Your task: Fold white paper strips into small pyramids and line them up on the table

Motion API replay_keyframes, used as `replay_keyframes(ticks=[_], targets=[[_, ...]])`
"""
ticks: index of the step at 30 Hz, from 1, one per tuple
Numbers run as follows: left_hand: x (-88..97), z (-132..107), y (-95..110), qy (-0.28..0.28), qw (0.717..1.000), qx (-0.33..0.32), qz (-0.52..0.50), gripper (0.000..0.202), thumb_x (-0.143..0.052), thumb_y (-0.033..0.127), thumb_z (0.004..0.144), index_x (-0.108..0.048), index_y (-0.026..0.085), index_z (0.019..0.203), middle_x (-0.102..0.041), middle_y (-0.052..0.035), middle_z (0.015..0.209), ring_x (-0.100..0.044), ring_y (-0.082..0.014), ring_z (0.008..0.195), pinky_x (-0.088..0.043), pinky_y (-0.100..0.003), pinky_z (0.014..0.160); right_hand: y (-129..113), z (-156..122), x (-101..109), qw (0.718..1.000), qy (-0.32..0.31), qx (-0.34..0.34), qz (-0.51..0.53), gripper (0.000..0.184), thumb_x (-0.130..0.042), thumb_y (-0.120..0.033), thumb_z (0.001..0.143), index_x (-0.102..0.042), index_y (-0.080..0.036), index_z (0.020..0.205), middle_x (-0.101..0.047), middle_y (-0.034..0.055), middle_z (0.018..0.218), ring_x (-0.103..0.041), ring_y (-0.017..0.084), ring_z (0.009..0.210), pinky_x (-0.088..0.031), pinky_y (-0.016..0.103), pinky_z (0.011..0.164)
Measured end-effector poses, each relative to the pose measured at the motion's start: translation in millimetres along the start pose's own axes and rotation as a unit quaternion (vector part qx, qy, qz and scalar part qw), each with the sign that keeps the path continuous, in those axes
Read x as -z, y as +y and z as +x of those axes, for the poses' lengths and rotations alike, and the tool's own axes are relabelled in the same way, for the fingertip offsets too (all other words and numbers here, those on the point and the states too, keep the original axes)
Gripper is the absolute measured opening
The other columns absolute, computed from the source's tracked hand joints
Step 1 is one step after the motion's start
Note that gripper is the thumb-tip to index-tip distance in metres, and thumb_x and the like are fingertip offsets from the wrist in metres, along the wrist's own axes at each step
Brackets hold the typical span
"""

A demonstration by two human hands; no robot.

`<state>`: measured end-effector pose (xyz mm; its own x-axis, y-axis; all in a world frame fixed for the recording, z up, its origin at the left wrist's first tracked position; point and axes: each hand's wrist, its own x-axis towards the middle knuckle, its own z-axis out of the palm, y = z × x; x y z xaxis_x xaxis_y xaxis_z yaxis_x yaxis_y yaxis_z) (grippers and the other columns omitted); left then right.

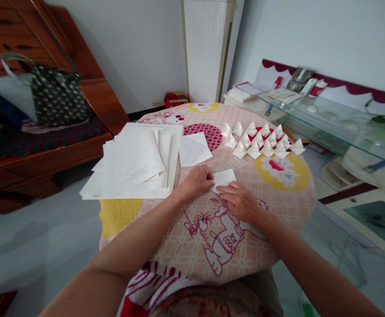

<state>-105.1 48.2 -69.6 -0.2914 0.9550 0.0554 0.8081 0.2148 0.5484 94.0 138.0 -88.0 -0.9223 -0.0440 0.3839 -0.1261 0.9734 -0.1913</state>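
Head view: my left grip (199, 179) has its fingers bent and close to each other, with the tips on the left edge of a small white paper (224, 177). My right grip (241, 200) has its fingers held close too, and the tips rest on the right, near edge of that same paper. I cannot tell if either grip is pinching the paper or just pressing it down, since my fingers hide the edges.

The small white paper is between my two grips, near the middle of the surface (185, 255). It looks flat and plain, and the part I can see has straight sides. My fingers cover its near corners.

Just past my left grip lies a bigger square sheet (195, 149), also white. To the left of that sheet is a big, messy pile of paper (134, 165), with some sheets lying crooked on top. Over on the far right of the surface, lots of little white folded shapes (258, 140) stand close together in rows, with pointy tops.
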Motion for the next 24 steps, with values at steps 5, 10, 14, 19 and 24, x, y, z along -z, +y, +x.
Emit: replay_keyframes(ticks=[5,10,14,19,24], targets=[[-3.0,-4.6,-5.0,0.033,0.998,-0.044,-0.033,0.032,-0.075,0.016,0.065,-0.069,0.013,0.097,-0.07,-0.0061,0.092,-0.062,-0.0191,0.083,-0.051,-0.031,0.078,-1.3,0.0,-0.5,1.0,0.002,-0.004,0.007,0.024,-0.052,-0.006,0.092,-0.074,-0.016,0.088,-0.073,0.0114,0.118,-0.054,0.023,0.086,-0.047,0.038,0.076],[2.8,-6.5,-12.2,0.035,0.999,-0.01,-0.027,0.036,-0.072,0.014,0.064,-0.068,0.016,0.1,-0.067,-0.0057,0.097,-0.062,-0.02,0.087,-0.052,-0.033,0.082,-1.1,-1.4,-2.7,1.0,0.014,-0.006,0.001,0.024,-0.053,-0.004,0.09,-0.074,-0.017,0.088,-0.074,0.0115,0.118,-0.055,0.023,0.087,-0.048,0.039,0.077],[10.8,-4.8,-22.6,0.015,0.999,0.023,-0.022,0.037,-0.069,0.013,0.065,-0.07,0.017,0.101,-0.067,-0.004,0.096,-0.063,-0.0192,0.084,-0.053,-0.033,0.08,0.7,-2.4,-4.2,1.0,0.015,-0.001,0.004,0.024,-0.052,-0.005,0.089,-0.074,-0.016,0.09,-0.073,0.0124,0.12,-0.056,0.025,0.091,-0.05,0.041,0.08],[14.2,-3.6,-32.5,0.01,0.998,0.011,-0.055,0.047,-0.053,-0.001,0.061,-0.072,0.016,0.1,-0.068,-0.002,0.091,-0.063,-0.015,0.079,-0.052,-0.026,0.073,1.1,-2.4,-4.9,1.0,0.012,-0.015,0.017,0.023,-0.053,-0.005,0.089,-0.073,-0.017,0.09,-0.073,0.0126,0.121,-0.058,0.026,0.095,-0.05,0.043,0.085],[19.2,-8.3,-22.8,0.058,0.993,-0.079,-0.069,0.042,-0.05,-0.003,0.067,-0.075,0.016,0.095,-0.07,-0.0033,0.092,-0.062,-0.0129,0.079,-0.05,-0.025,0.076,0.8,-1.9,-4.5,1.0,0.017,-0.013,0.02,0.022,-0.053,-0.004,0.089,-0.071,-0.017,0.09,-0.073,0.0133,0.117,-0.058,0.026,0.096,-0.048,0.042,0.087]])
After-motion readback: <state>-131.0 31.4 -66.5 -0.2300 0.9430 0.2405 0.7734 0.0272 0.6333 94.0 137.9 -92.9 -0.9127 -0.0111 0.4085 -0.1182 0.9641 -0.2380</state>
